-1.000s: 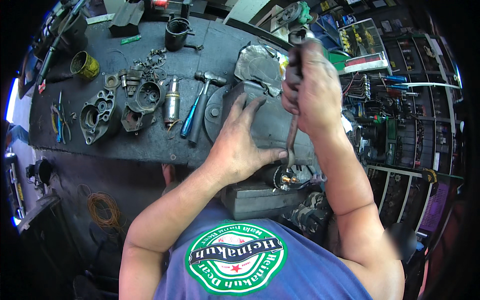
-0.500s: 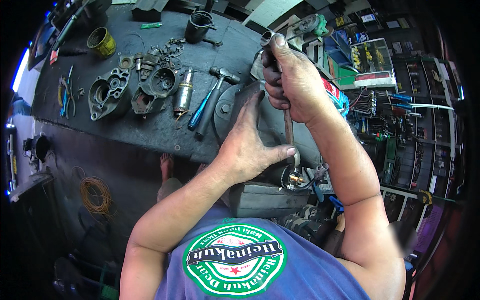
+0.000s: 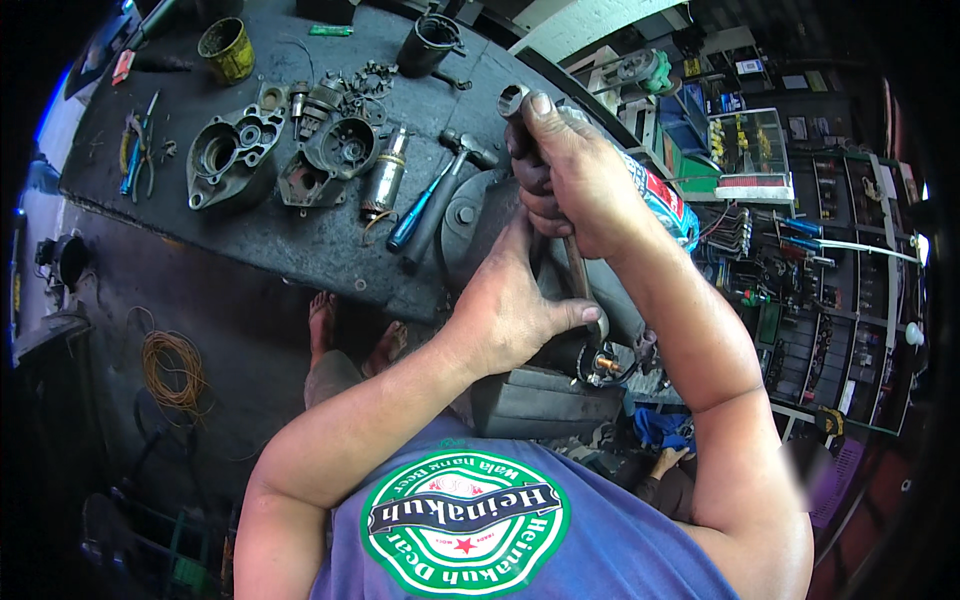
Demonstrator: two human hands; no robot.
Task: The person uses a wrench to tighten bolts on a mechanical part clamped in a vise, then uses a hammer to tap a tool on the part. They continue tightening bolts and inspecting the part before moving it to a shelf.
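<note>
My right hand (image 3: 580, 165) is closed around a long wrench (image 3: 577, 268), its ring end poking out above the fist and its other end pointing down toward me. Below that lower end, copper-coloured terminal studs (image 3: 607, 365) stick out of a dark part with wires, beside the block-like vise jaw (image 3: 545, 400). My left hand (image 3: 510, 300) lies over the dark vise and part, fingers stretched away from me and partly hidden by the right fist. Its thumb is spread and touches or nearly touches the wrench's lower end.
On the bench (image 3: 330, 255) lie a hammer (image 3: 465, 150), a blue-handled screwdriver (image 3: 415, 215), an armature (image 3: 385, 180), cast housings (image 3: 235, 155) and pliers (image 3: 135, 155). A yellow can (image 3: 228, 52) stands at the back left. Another person's hand (image 3: 668, 460) shows at the lower right.
The view has shifted, so the bench things sit farther right and lower. Both hands keep nearly the same pose; the wrench's ring end leans slightly more to the left.
</note>
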